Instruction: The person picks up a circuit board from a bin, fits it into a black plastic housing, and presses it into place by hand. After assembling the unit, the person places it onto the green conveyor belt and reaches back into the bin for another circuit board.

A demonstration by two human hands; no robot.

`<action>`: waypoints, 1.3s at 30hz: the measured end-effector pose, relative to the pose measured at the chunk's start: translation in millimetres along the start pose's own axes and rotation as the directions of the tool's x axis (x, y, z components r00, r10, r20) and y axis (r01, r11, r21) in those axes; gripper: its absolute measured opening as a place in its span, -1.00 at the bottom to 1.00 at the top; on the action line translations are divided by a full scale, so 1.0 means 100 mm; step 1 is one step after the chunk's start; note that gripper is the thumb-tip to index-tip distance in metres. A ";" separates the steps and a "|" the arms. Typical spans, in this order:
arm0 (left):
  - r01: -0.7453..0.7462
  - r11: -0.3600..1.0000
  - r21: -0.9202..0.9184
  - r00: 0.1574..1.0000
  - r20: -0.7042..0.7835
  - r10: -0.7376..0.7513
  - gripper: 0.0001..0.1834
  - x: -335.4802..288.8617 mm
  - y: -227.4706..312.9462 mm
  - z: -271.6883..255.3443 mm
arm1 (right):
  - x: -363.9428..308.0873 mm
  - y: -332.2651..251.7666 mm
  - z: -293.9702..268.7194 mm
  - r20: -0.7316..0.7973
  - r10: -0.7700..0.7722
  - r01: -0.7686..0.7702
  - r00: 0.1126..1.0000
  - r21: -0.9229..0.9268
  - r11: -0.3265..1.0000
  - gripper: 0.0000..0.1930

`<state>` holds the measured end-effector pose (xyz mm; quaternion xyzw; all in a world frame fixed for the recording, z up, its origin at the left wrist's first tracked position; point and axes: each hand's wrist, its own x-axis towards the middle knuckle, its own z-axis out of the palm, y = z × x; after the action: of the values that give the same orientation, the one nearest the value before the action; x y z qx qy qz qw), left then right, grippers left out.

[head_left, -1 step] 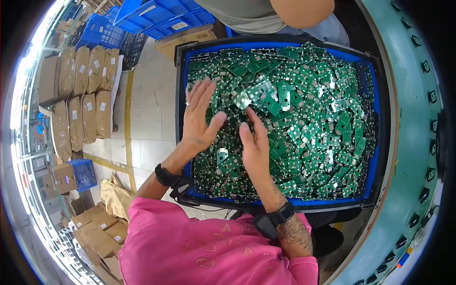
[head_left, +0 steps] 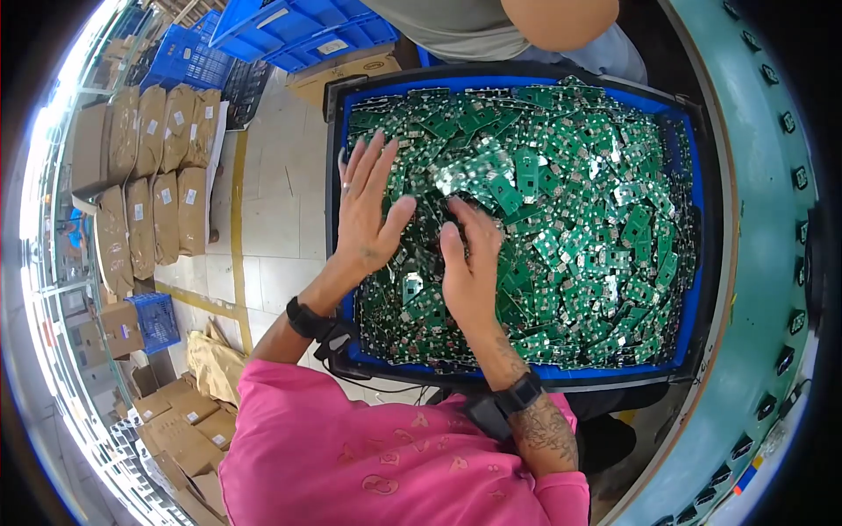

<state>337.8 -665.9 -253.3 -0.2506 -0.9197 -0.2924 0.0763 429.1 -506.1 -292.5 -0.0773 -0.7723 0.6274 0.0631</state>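
Note:
Green circuit boards (head_left: 570,254) with small metal parts fill a large blue-lined, black-rimmed bin (head_left: 509,375) in front of me. My left hand (head_left: 368,202) is over the left part of the heap, open, fingers stretched and thumb out to the side. Near the middle of the bin, my right hand (head_left: 471,254) hovers just above the boards with its fingers partly bent and the thumb apart from them; I see nothing held in it. Beyond its fingertips, a clump of boards (head_left: 474,168) is smeared by motion. Dark, blurred boards lie between my hands.
Another person (head_left: 561,35) is at the bin's far side. Blue crates (head_left: 298,35) stand at the far left, and brown wrapped packages (head_left: 171,175) line the left. A green bench edge (head_left: 763,219) with small black parts runs along the right. Cartons (head_left: 180,416) sit lower left.
My right hand's fingers have spread and bent slightly, and its hand has shifted a little left. The blurred clump beyond it looks different in shape. My left hand has barely moved.

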 end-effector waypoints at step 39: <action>0.182 0.944 -0.276 0.983 0.052 -0.175 -0.45 -0.04 0.96 0.48 | -0.10 -0.47 -0.07 0.166 0.550 -0.123 0.818 0.986 -0.114 -0.53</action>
<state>390.4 -573.0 -245.7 -0.1785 -0.8889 -0.4218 0.0009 438.7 -510.5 -245.1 -0.3024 -0.0318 0.9513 0.0498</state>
